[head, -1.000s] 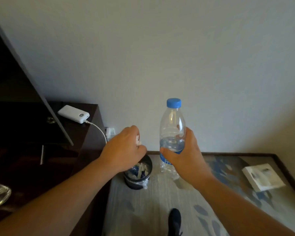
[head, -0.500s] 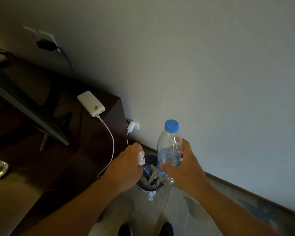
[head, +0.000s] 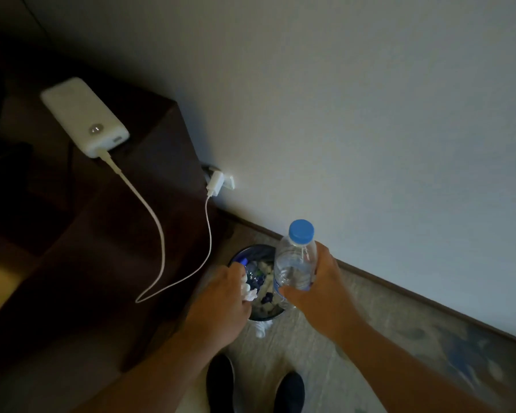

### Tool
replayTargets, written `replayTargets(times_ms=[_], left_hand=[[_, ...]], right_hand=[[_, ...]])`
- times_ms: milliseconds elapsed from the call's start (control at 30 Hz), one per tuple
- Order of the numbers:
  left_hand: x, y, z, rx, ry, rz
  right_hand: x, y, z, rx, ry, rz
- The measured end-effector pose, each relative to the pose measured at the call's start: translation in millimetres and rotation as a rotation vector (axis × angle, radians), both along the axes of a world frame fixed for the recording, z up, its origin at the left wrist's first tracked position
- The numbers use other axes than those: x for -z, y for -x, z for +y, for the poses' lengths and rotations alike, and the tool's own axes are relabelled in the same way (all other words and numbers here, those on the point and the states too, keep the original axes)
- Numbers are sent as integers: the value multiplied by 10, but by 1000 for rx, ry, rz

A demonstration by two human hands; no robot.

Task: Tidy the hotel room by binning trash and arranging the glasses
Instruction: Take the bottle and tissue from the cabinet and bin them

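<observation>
Here, low in the middle of the frame, two hands hang over a small round bin. The left hand is curled shut around a crumpled white tissue. Only a bit of the tissue pokes out past the fingers; the rest is hidden in the fist. The right hand is wrapped tight on a clear bottle with a blue cap. The bottle stands almost straight up, tipped a little to the left, right above the bin. It looks like there is some water inside, but it is hard to tell how much.

The bin sits on the floor near the wall — the hands and bottle cover most of it. Inside are white and blue bits of trash, too small and blurry to name. A white scrap hangs at its near edge.

At the upper left, a white power bank lies on a dark cabinet. A white cable loops down from it to a plug in the wall. The far left is very dark — hard to make out.

At the bottom, two dark shoes are cut off by the edge.
</observation>
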State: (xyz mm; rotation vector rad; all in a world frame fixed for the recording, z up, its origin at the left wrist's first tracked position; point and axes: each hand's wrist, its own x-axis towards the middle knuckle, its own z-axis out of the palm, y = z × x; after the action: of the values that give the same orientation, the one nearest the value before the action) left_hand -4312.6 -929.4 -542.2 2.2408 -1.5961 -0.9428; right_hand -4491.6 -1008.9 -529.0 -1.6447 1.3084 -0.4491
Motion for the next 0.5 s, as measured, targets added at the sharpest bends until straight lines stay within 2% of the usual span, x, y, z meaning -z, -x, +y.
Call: replayTargets(times_ms=[267,500], left_hand=[[870,-52,-299,3,-116,1],[811,-256,-212,-4,-102,-30]], right_hand=[[952,-138,-199,-8,15,96],[1204,-135,-239,5,-131,282]])
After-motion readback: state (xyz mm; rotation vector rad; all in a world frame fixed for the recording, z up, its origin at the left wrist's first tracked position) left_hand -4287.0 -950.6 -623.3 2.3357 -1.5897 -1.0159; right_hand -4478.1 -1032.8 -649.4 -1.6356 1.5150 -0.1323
